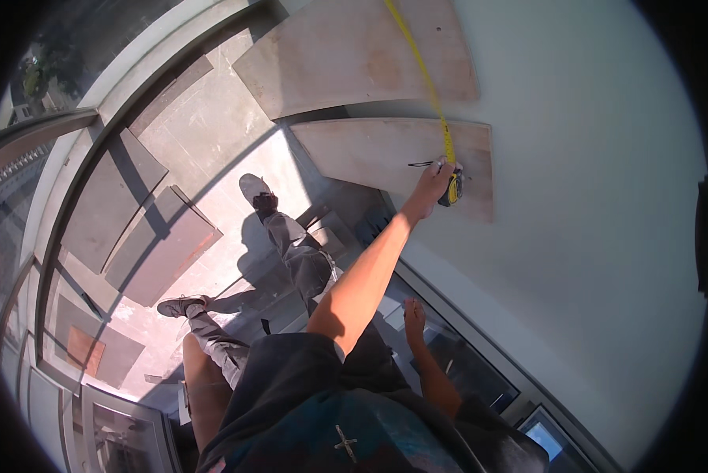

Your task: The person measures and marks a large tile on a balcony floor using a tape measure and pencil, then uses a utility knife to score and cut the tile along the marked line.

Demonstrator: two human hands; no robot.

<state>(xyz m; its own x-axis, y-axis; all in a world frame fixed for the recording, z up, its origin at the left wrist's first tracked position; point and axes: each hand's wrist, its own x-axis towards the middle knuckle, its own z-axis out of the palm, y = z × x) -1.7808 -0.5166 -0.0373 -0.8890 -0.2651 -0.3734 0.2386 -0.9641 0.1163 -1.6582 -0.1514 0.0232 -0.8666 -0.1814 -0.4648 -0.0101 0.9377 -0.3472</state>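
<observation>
My left hand (432, 188) is closed on a yellow-and-black tape measure (449, 194) over the near end of a pale wooden board (370, 142). Its yellow blade (426, 79) runs out across this board and a larger wooden board (346, 59), past the upper edge of view. A dark cord loop (421, 164) sticks out beside the hand. Lower down, my right hand (415, 315) hangs by a dark framed panel (480, 374), its fingers curled in, and nothing shows in it.
Flat grey panels (161, 244) and a small brown piece (84, 351) lie on the sunlit floor (204, 102) at left. Framed windows (54, 158) line the left side. A pale wall (583, 197) fills the right. At lower left is a bare limb (200, 386), partly hidden.
</observation>
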